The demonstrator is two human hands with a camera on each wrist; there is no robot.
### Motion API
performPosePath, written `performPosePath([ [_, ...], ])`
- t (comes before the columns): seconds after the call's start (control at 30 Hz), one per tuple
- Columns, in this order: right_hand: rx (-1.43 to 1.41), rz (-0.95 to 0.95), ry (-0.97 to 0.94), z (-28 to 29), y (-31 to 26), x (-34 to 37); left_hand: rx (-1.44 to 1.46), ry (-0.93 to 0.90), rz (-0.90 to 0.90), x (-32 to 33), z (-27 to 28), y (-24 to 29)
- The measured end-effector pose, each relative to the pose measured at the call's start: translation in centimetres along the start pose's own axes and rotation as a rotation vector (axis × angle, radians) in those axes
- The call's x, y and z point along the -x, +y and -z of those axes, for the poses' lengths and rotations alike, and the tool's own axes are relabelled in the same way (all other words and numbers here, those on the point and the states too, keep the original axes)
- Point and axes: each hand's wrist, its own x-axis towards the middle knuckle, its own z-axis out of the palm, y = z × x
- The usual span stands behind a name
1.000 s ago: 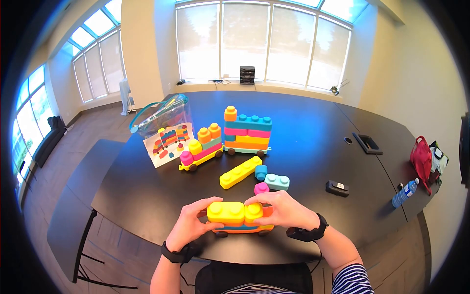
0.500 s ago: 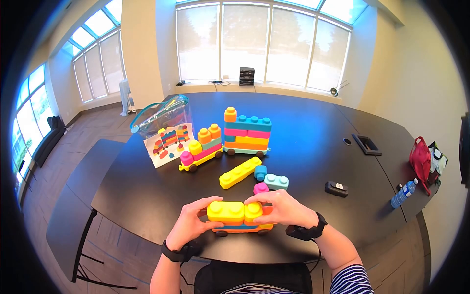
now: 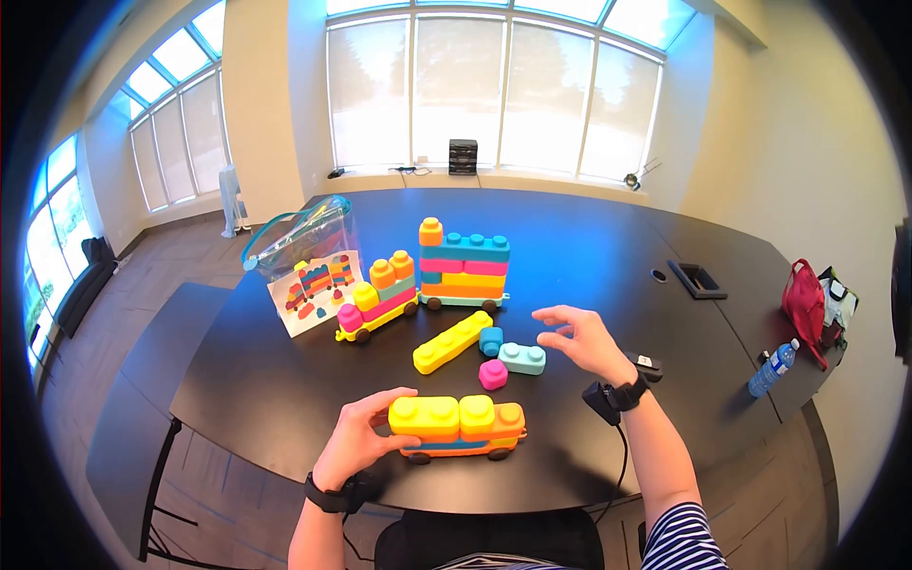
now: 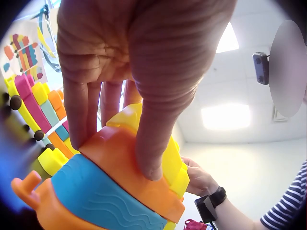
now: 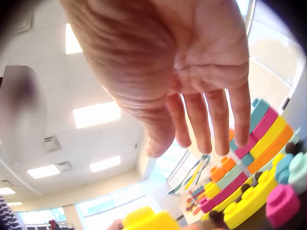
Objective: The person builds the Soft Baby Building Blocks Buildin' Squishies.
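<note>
A wheeled block car (image 3: 465,446) with an orange base, a blue layer and yellow and orange blocks on top stands near the table's front edge. The left hand (image 3: 353,442) grips its left end, thumb on the near side and fingers behind; in the left wrist view the thumb presses an orange block (image 4: 112,153). The right hand (image 3: 584,344) hovers, fingers extended and holding nothing, right of the light teal block (image 3: 522,358). Beside that block lie a pink block (image 3: 493,374), a small blue block (image 3: 490,341) and a long yellow block (image 3: 452,343).
Two joined block wagons (image 3: 464,275) stand farther back, beside a picture card (image 3: 315,291) and a clear bag (image 3: 318,233). To the right are a black device (image 3: 648,365), a water bottle (image 3: 774,369) and a red bag (image 3: 804,304).
The right hand has let go of the car's top blocks and moved up and to the right. The left hand keeps its grip. The head view has shifted slightly.
</note>
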Motion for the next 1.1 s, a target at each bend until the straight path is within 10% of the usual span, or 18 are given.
performPosePath([
  [0.3, 0.272, 0.065, -0.052, -5.1, 4.7, -4.6, 0.014, -0.002, 0.006, -0.1, -0.4, 0.2],
  [0.53, 0.613, -0.238, -0.079, -10.1, 3.0, -8.4, 0.012, -0.005, 0.011, -0.1, -0.3, 0.5],
  [0.8, 0.184, -0.086, 0.073, -7.4, 4.1, -8.1, 0.011, -0.009, 0.012, -0.1, -0.2, 0.4],
  [1.1, -0.131, 0.064, -0.31, 0.2, -5.3, 1.3, 0.006, -0.01, 0.0, -0.3, -0.4, 0.1],
])
